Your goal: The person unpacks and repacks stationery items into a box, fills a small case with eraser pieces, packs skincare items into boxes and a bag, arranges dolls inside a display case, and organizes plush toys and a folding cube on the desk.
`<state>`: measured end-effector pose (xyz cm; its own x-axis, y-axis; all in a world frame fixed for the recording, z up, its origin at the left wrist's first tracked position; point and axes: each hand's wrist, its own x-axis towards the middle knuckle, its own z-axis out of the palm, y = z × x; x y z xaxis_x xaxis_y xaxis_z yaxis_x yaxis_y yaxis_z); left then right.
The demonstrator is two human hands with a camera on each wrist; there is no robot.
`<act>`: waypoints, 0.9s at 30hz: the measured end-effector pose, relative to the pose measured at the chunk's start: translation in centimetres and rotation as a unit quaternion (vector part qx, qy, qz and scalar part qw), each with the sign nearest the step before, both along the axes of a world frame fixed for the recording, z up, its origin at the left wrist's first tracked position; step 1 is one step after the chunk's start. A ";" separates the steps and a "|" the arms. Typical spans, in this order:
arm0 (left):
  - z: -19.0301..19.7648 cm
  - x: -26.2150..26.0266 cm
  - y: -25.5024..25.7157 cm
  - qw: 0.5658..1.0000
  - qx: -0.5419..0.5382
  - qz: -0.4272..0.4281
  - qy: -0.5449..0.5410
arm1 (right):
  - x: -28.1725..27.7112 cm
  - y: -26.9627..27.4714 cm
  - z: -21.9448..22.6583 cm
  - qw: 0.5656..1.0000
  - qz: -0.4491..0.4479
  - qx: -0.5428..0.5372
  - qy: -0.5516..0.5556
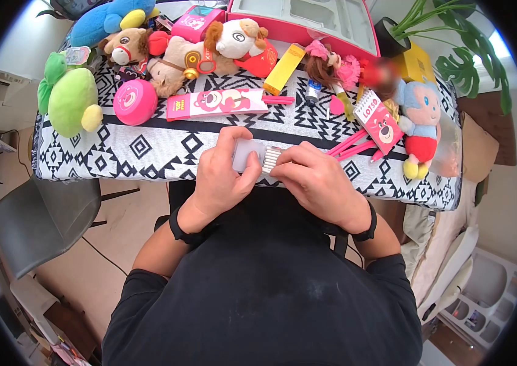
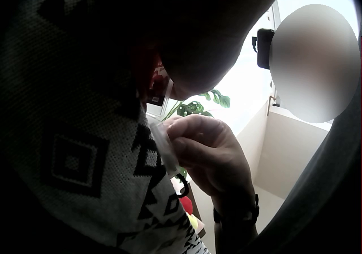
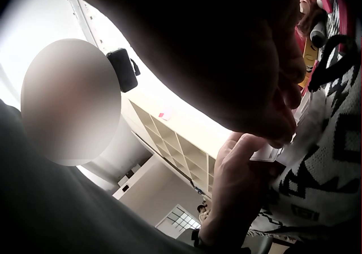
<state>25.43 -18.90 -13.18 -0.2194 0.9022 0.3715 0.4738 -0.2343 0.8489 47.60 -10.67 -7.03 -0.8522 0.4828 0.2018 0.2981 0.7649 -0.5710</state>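
My left hand (image 1: 219,177) holds a small translucent plastic case (image 1: 243,152) between thumb and fingers, over the near edge of the table. At its right end shows a row of short white sticks (image 1: 271,160), side by side. The right hand (image 1: 322,183) has its thumb and fingertips together at the right edge of these sticks, pinching there. In the left wrist view the right hand (image 2: 206,152) bends over the pale case (image 2: 163,144). The right wrist view shows the left hand (image 3: 240,175) from beside it, with the right hand's dark fingers close above.
Beyond the hands, a patterned cloth (image 1: 142,165) covers the table. On it lie a long pink bear package (image 1: 216,104), a round pink case (image 1: 135,102), a yellow box (image 1: 284,68), a pink notepad (image 1: 382,125) and several plush toys. A pink-edged tray (image 1: 307,36) stands at the back.
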 end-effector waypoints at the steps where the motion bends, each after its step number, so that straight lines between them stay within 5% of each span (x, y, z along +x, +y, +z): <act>1: 0.0 0.0 0.0 1.000 -0.001 0.001 -0.001 | 0.0 0.1 0.0 1.000 0.001 0.000 0.001; 7: 0.0 0.0 0.0 1.000 -0.004 0.000 -0.004 | 0.6 1.7 0.3 0.998 -0.047 0.013 0.029; 11: 0.1 0.0 0.0 1.000 -0.004 -0.002 0.000 | 2.0 4.9 0.7 0.982 -0.170 0.087 0.007; 13: 0.1 0.0 0.0 1.000 -0.007 0.001 -0.002 | 3.0 6.5 -0.1 0.950 -0.273 0.108 -0.108; 27: 0.7 -0.2 -0.2 0.999 -0.030 -0.010 0.012 | 2.7 7.5 -1.6 0.930 -0.286 0.173 -0.153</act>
<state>25.22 -19.09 -12.46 -0.1932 0.9268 0.3220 0.4906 -0.1930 0.8498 50.27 -3.18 -8.65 -0.5195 0.8257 0.2198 0.8204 0.5539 -0.1418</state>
